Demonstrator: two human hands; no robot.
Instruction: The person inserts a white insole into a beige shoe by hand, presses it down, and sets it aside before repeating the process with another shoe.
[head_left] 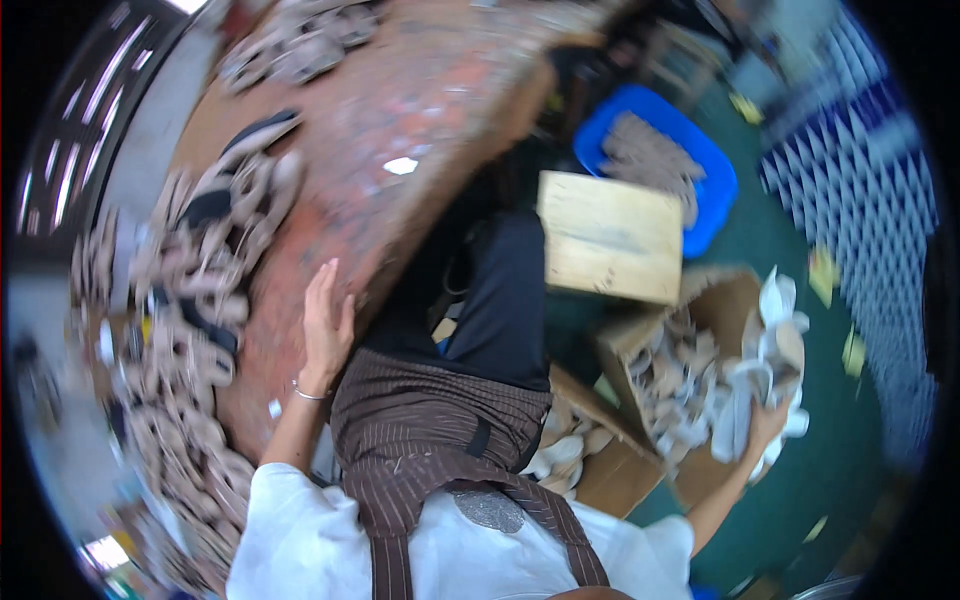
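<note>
Your left hand (325, 335): open, left of the cardboard box (728, 298)
Your right hand (768, 426): at white pieces (738, 405) beside it, grip unclear

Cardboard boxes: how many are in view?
2: a farther box by the right hand, and a nearer box beside the striped apron. Others may be hidden.

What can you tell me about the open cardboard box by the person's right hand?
The cardboard box is plain brown, open at the top and tilted in this view. Jumbled white and beige pieces fill much of it. It stands on the green floor, just below the pale wooden block in the picture. The right hand is at its right side among white pieces that hide that edge; whether the hand touches the cardboard itself cannot be told.
</note>
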